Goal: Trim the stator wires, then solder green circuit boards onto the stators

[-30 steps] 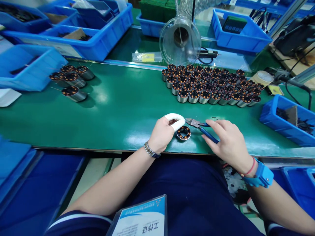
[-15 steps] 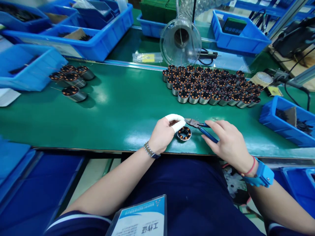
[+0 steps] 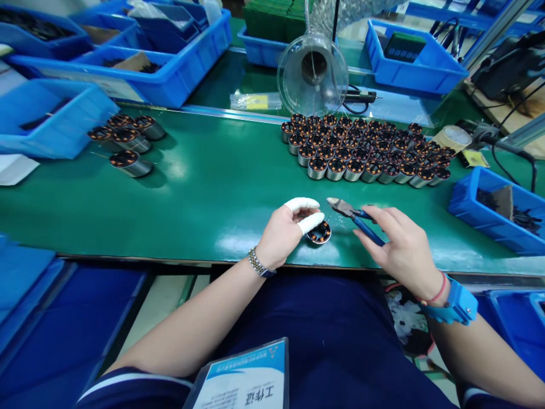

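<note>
My right hand (image 3: 402, 241) is closed around the blue handles of diagonal cutting pliers (image 3: 351, 216). The pliers' metal jaws point up and left, clear of the work. A single motor stator (image 3: 319, 233), a ring with copper windings and a dark core, stands on the green mat near the front edge. Just left of it is my left hand (image 3: 287, 230), with white finger cots on thumb and index finger. Those two tips are slightly apart above the stator's rim, the thumb overlapping it in view. My other left fingers are mostly hidden. Tiny clippings (image 3: 338, 218) lie under the pliers.
Rows of stators (image 3: 366, 150) stand at the back right, and a small group (image 3: 130, 162) at the left. A clear funnel hood (image 3: 313, 74) hangs behind the rows. Blue bins hold dark parts at left (image 3: 55, 122) and right (image 3: 494, 210).
The pliers have moved right and slightly toward me, away from my left fingertips. My left thumb and index finger have parted a little. The stator stays in place.
</note>
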The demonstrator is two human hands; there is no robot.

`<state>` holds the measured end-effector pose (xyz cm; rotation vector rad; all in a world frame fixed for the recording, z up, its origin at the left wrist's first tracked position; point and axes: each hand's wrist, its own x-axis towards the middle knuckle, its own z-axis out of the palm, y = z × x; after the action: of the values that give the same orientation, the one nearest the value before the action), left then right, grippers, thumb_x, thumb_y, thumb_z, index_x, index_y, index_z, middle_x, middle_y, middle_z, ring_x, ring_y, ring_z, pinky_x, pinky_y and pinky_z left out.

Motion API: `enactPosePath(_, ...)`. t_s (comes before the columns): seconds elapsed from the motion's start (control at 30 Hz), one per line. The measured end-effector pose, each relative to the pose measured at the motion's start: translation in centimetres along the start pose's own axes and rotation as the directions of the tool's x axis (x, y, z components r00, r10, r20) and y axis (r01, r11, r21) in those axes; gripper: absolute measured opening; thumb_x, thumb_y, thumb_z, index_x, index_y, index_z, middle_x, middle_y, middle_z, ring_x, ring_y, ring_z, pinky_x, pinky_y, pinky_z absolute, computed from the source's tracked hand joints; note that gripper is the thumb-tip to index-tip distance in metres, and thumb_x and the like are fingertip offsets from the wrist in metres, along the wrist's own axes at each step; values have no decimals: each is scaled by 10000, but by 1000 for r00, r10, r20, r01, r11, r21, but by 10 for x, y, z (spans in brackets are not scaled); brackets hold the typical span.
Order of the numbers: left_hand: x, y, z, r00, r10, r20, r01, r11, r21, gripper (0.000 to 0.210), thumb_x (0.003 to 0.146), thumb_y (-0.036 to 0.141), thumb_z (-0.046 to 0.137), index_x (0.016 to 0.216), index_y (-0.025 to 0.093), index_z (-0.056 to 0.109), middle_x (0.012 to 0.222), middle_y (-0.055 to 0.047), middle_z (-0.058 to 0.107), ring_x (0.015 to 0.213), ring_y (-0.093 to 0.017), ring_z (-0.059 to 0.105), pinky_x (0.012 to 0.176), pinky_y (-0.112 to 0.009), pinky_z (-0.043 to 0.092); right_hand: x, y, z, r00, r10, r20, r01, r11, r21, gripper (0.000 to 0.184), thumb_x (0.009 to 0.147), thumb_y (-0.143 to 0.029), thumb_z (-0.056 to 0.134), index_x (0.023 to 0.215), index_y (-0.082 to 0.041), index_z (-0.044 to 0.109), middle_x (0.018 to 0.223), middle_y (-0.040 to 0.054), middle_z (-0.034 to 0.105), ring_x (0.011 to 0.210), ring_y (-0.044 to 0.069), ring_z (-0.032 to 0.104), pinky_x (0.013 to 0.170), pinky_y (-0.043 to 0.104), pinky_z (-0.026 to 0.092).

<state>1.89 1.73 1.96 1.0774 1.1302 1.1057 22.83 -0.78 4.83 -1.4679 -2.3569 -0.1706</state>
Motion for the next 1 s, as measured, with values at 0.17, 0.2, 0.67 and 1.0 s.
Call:
enactPosePath(0.17, -13, 0, -11, 998, -48, -44, 48, 999, -7, 246, 627, 214, 706, 846, 161, 609, 829, -27, 639, 786, -140, 589, 760, -282, 457, -5, 16, -5, 996, 49, 80, -38, 990, -133, 404, 814, -393, 519, 1150, -168, 521, 897, 102, 586, 795, 229, 538, 656, 334, 407)
enactPosePath(0.2, -14, 0, -12, 997, -52, -49, 52, 999, -3, 217, 634, 221, 702, 824, 161, 616, 810, -22, 639, 769, -137, 587, 756, -282, 457, -6, 17, -5, 995, 43, 92, -28, 988, -151, 406, 809, -395, 524, 1144, -166, 526, 899, 106, 587, 799, 235, 535, 652, 338, 400)
enactPosePath(0.67, -9, -2, -7, 999, -36, -5, 36, 998, -48, 95, 677, 238, 671, 722, 159, 648, 757, -4, 639, 727, -119, 555, 734, -244, 428, -2, -13, 5, 993, -70, 98, 75, 996, -44, 401, 838, -412, 482, 1153, -167, 513, 976, 103, 578, 863, 227, 511, 680, 325, 370)
enactPosePath(1.0, -9, -2, -7, 999, -38, -13, 38, 998, -50, 89, 665, 241, 670, 708, 166, 649, 745, -5, 639, 715, -125, 557, 723, -255, 425, -1, -15, 6, 993, -81, 88, 86, 995, -55, 373, 851, -400, 464, 1133, -163, 522, 941, 99, 583, 816, 215, 516, 657, 319, 369)
